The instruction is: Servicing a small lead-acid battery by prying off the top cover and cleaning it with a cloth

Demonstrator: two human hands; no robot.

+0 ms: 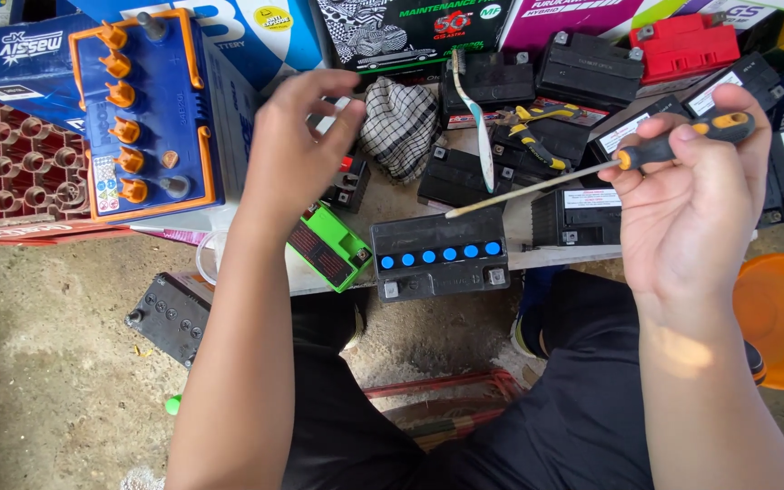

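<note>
The right hand is rising from the lower right with its forearm nearly upright, the fingers curling shut around the black-and-yellow handle of a screwdriver. The tool is lying almost level across the palm, and its long pale shaft is pointing left and slightly down, its tip hanging just above the rear edge of a black battery with a row of blue caps. The left hand is reaching up from the lower left on a long straight forearm, the palm turning away from the camera; the fingers are bending loosely and seem to be pinching a small white piece near the fingertips, though motion blur is making that hard to confirm.

The blue-capped battery is sitting at the near edge of the low counter, with a green-topped battery just beside it on the left. Behind them a checked cloth, yellow-handled pliers and many small black batteries are crowding the surface. A large blue battery with orange caps is standing on the left beside a red crate. An orange bucket is sitting at the right over a bare concrete floor.
</note>
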